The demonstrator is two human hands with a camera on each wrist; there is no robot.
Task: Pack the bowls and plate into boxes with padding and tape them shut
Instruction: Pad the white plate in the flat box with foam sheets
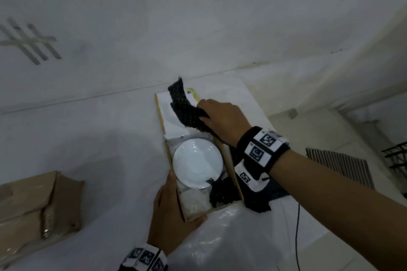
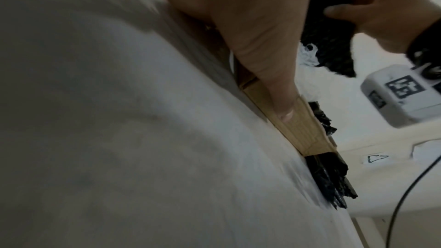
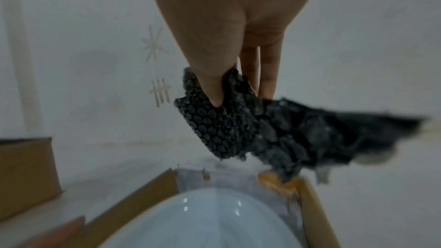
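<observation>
An open cardboard box (image 1: 231, 168) sits on the white table, its lid (image 1: 168, 114) folded back. A white plate (image 1: 197, 166) lies inside on clear bubble wrap (image 1: 193, 203), with black padding (image 1: 222, 193) at the near right. My left hand (image 1: 176, 202) holds the box's near left corner, its thumb (image 2: 284, 112) pressed on the front wall (image 2: 298, 125). My right hand (image 1: 220, 119) hovers over the lid and pinches a sheet of black bubble wrap (image 1: 187, 108) between thumb and fingers (image 3: 222, 82). That sheet (image 3: 238, 125) hangs above the plate (image 3: 210, 220).
A second brown cardboard box (image 1: 37, 204) stands at the table's left. More black padding (image 1: 257, 202) lies just right of the open box. A black cable (image 1: 297, 233) runs down at the right. The table's right edge drops to the floor.
</observation>
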